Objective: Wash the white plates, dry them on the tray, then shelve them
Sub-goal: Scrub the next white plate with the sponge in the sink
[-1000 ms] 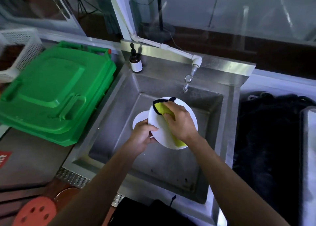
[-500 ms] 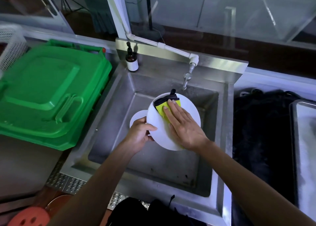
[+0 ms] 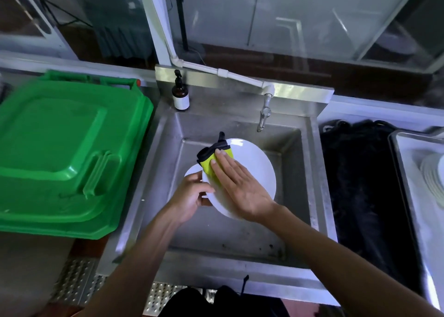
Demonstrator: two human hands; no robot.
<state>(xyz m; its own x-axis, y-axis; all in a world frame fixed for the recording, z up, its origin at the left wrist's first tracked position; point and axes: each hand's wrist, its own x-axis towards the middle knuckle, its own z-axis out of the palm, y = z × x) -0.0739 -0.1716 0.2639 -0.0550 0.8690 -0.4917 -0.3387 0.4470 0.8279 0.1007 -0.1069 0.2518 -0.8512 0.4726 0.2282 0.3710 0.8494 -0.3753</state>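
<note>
The white plate (image 3: 254,172) is tilted over the sink (image 3: 168,134), near its middle. Left grip (image 3: 192,196) pinches the plate's left edge w/ thumb in front; right grip (image 3: 237,182), fingers straight and together, presses a yellow cloth (image 3: 209,163) on the plate's upper left.

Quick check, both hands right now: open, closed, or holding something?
Left hand: grips the rim of the white plate over the sink.
Right hand: open, flat fingers pressing the yellow cloth on the plate.

Left hand (image 3: 192,195) grips a white plate (image 3: 257,170) over the sink (image 3: 310,172), right hand (image 3: 240,184) flat, pressing a yellow cloth (image 3: 209,163) on it.
</note>
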